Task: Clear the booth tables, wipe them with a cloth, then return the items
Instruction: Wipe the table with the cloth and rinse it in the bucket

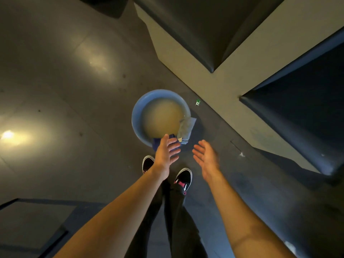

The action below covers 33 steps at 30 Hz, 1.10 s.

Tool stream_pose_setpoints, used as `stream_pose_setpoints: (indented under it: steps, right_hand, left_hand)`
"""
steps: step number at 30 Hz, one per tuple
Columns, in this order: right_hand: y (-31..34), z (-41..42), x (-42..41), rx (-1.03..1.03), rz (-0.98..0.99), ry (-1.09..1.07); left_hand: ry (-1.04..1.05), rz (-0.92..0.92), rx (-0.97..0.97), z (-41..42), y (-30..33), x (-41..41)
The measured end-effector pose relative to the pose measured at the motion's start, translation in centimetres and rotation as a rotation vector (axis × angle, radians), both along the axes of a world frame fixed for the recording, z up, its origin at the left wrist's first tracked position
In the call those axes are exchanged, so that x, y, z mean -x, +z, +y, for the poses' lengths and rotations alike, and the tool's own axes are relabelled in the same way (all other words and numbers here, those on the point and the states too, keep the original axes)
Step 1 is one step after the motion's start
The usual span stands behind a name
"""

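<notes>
Cloth (186, 128) on basin rim, beyond hands (186, 155)

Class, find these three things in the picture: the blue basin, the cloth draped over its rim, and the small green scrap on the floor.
blue basin (136, 116): head view, on its left rim.
cloth (186, 127): head view, on the fold draped over the rim.
green scrap (197, 102): head view, at its middle.

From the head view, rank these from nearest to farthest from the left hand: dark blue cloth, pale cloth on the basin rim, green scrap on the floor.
From the left hand:
1. Dark blue cloth, right under the fingers at the basin's near rim.
2. Pale cloth, draped over the rim to the right.
3. Green scrap, on the floor beyond the basin.
</notes>
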State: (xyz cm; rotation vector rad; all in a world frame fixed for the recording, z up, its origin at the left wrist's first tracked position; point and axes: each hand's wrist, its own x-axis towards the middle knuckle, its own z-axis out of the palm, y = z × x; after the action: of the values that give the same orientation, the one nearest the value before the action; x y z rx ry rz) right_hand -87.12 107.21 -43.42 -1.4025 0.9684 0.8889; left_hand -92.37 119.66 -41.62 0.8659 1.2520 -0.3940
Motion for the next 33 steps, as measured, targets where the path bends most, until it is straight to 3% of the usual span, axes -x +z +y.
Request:
stream_pose_setpoints:
  steps: [9,13,18,21,28,33]
  right_hand:
    - [-17.8,0.7,-0.5,0.068,0.007,0.000]
    - [-26.3,1.5,-1.3,0.066,-0.039,-0.008]
    - [-33.5,3.2,-2.1,0.087,-0.090,0.062]
    - [-34.5,4.1,-1.7,0.098,-0.103,0.061]
    - [-32.0,3.5,-0.8,0.554,-0.426,0.242]
    - [-25.1,3.6,-1.0,0.409,-0.494,0.212]
  left_hand:
    - [-0.014,0.015,0.047,-0.2,-18.5,-2.5]
    - [-0.010,-0.014,-0.028,0.1,-26.5,-3.1]
    - [-0.062,-0.040,-0.059,0.1,-32.2,-5.0]
    - [-0.054,-0.065,0.007,-0.1,-33.0,-5.7]
    - [-0.059,-0.055,-0.047,0.4,-30.1,-5.7]
    - [0.010,-0.044,-0.062,0.7,-23.7,-5.0]
